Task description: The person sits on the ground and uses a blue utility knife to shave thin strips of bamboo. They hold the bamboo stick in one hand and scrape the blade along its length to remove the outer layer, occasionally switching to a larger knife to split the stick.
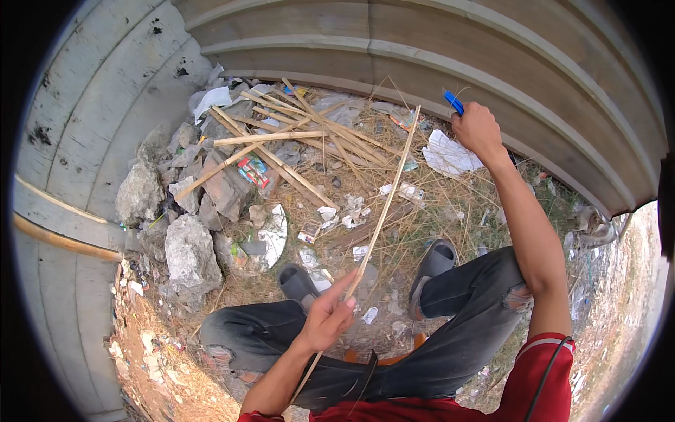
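Note:
My left hand (pixel 329 316) is closed around a long, thin wooden strip (pixel 386 204), which looks like split bamboo. The strip slants from beside my left forearm up to the far middle, its far tip free in the air. Out to the far right, my right hand (pixel 479 131) grips a slim blue tool (pixel 453 103) that resembles a box cutter; a blade cannot be made out. Beyond the strip, a loose pile of similar wooden strips (pixel 295 135) lies across the ground and some rocks. The two hands are well apart.
Corrugated metal sheets (pixel 450 46) wall off the far side, and a pale panel (pixel 84 133) stands at left. Rough grey rocks (pixel 190 253) are heaped there. Dry grass, paper scraps and a white broken sheet (pixel 450 152) litter the ground. My sandals (pixel 437 259) rest close by.

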Available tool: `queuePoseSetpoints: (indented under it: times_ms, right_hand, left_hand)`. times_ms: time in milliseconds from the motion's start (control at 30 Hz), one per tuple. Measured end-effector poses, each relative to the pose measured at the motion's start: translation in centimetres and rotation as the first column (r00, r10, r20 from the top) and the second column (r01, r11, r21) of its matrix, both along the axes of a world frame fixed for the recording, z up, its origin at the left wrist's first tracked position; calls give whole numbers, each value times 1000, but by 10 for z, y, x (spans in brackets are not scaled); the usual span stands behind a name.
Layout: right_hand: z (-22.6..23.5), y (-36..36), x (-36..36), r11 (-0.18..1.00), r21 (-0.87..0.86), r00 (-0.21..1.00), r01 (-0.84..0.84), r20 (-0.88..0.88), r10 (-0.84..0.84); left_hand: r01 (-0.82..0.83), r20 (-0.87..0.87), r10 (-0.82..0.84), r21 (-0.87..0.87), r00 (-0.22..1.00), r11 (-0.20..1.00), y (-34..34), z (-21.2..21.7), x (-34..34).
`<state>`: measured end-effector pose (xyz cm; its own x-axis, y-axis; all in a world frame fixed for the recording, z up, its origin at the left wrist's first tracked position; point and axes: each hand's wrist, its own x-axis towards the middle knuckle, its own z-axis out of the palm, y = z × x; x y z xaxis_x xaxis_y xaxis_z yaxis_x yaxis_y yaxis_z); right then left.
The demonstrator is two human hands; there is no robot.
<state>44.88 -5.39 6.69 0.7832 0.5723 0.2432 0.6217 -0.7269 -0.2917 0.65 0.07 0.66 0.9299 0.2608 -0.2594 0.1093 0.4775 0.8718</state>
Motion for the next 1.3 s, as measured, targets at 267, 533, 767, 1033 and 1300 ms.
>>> queuePoseSetpoints:
  times_ms: [267, 533, 767, 1033, 1300]
  right_hand:
    - [11, 2, -93, 871, -231, 899, -434, -172, 403]
    - [-8, 18, -99, 879, -207, 902, -429, -48, 429]
    - [-19, -4, 26, 996, 35, 990, 84, 111, -87]
    - [9, -5, -40, 771, 586, 467, 251, -770, 434]
    - [-1, 18, -103, 876, 481, 513, -14, -749, 420]
  left_hand:
    - [-53, -88, 109, 482, 990, 874, 3, 4, 3]
    - [-135, -40, 178, 494, 983, 859, 8, 3, 8]
    - [79, -71, -54, 409, 996, 909, -8, -6, -14]
    - [-26, 32, 14, 440, 999, 898, -5, -1, -7]
    - [-64, -11, 71, 321, 997, 945, 2, 7, 0]
